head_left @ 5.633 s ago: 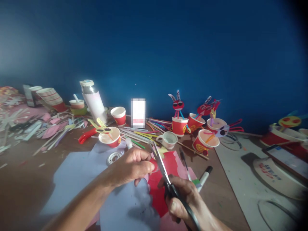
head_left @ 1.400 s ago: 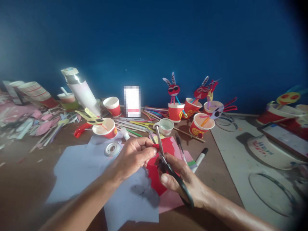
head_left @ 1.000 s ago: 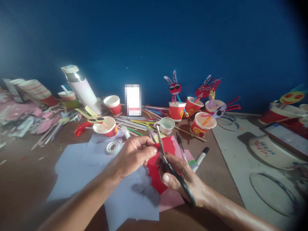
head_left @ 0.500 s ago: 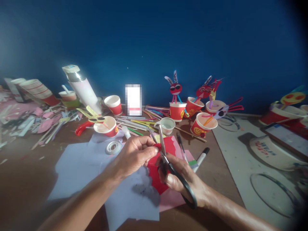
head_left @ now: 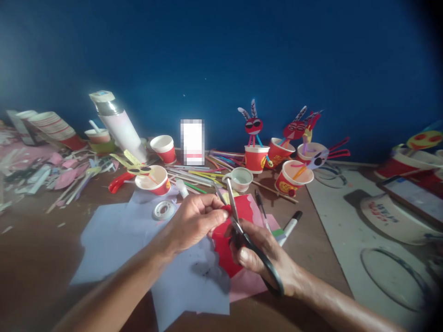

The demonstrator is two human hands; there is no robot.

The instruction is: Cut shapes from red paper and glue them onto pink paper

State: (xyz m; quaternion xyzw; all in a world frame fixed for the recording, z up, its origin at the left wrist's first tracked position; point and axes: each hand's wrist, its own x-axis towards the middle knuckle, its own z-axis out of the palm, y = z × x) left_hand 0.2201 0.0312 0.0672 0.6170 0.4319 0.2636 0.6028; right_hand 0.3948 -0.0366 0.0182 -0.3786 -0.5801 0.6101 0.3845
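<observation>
A small red paper piece [head_left: 225, 208] is pinched between the thumb and fingers of my left hand [head_left: 199, 219]. My right hand [head_left: 265, 253] grips black-handled scissors [head_left: 234, 203], their blades parted and pointing away from me, right beside the red piece. Whether the blades touch the paper I cannot tell. Beneath my hands lie a red sheet [head_left: 228, 263] with a scalloped cut edge, a pink sheet [head_left: 245, 288] and pale sheets [head_left: 188, 295]. A roll of white tape [head_left: 164, 210] rests left of my left hand.
Paper cups [head_left: 294, 177] with paper-faced figures stand at the back right. Behind my hands are a small white cup [head_left: 240, 180] and colored sticks [head_left: 194, 175]. A marker [head_left: 291, 227] and a pen [head_left: 261, 205] lie to the right. A white thermos [head_left: 122, 131] leans at the back left.
Both hands keep nearly the same place, with the red piece and the scissors still held. The scissor blades remain parted. The whole view has shifted very slightly.
</observation>
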